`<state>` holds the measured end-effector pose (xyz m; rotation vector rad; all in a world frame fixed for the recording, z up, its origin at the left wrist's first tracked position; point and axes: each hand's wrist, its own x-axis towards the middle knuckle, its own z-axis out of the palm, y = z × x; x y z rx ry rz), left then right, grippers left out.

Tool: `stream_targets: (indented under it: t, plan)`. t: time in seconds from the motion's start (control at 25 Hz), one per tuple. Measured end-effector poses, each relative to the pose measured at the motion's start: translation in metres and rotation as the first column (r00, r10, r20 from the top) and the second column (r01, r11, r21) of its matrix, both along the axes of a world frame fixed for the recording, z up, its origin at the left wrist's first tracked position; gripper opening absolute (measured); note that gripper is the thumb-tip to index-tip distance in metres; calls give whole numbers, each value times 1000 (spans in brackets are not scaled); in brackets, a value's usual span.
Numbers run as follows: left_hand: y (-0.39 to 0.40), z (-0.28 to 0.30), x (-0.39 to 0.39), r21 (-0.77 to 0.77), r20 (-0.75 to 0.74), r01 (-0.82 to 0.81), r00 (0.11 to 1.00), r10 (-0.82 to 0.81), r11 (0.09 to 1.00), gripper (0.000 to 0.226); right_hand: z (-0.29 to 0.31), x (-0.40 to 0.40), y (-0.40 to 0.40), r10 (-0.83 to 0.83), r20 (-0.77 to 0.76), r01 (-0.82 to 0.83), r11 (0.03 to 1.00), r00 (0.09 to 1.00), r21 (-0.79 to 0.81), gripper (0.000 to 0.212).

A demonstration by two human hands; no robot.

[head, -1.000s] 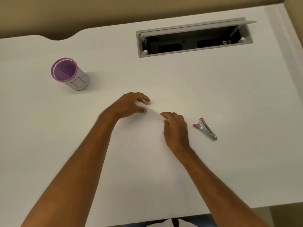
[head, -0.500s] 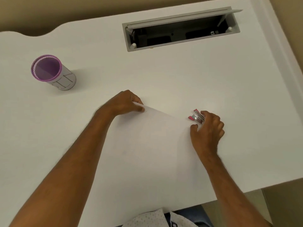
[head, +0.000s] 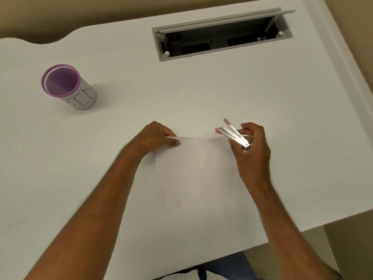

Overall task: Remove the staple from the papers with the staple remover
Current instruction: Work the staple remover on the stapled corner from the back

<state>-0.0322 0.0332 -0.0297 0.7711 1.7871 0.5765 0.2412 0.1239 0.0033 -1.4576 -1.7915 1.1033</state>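
Your left hand [head: 159, 138] pins the papers' [head: 198, 178] top-left corner to the desk [head: 181, 93]; right hand [head: 251, 146] grips the remover [head: 232, 133], tips twd the left hand. Staple prob. by left thumb; next: bring tips there.

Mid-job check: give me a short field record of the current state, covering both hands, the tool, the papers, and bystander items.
left hand: pinching the papers' top-left corner
right hand: holding the staple remover, lifted off the desk
staple remover: silver, red tips pointing toward the papers' top edge
papers: flat on the white desk
staple: too small to confirm
bystanders: purple-rimmed cup, open cable tray
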Motion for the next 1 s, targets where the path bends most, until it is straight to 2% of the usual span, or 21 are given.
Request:
stream_targets:
  t: [0.08, 0.16, 0.28, 0.36, 0.44, 0.52, 0.64, 0.8, 1.0]
  plan:
    - [-10, -2, 8, 4, 93, -100, 991, 99, 995, 9, 3, -17, -12, -59, -257, -10, 965, 965, -261, 42]
    - [-16, -4, 16, -1, 170, -162, 972, 160, 987, 7, 0, -27, -22, -140, -403, -80, 872, 905, -482, 33]
    - [-19, -3, 18, -6, 209, -181, 962, 178, 983, 9, -13, -34, -35, -220, -429, -126, 754, 876, -645, 21]
    - [-17, -2, 15, 1, 225, -178, 959, 173, 984, 13, -19, -35, -39, -232, -424, -127, 737, 876, -664, 17]
    - [-14, -2, 14, 20, 246, -159, 958, 149, 987, 14, -22, -36, -40, -95, -359, -139, 808, 928, -573, 15]
    - [-12, -2, 15, 33, 273, -143, 953, 129, 989, 16, -21, -37, -40, 143, -197, -212, 893, 970, -397, 20]
    - [-9, -5, 18, 23, 308, -156, 941, 141, 988, 17, -24, -38, -38, 352, 81, -327, 917, 932, -227, 30]
    - [-8, -8, 20, 9, 366, -213, 910, 195, 977, 15, -30, -43, -38, 435, 216, -441, 897, 874, -23, 20]
    - [-5, -10, 23, 16, 371, -217, 908, 196, 976, 11, -37, -44, -32, 333, 334, -403, 900, 882, 167, 23]
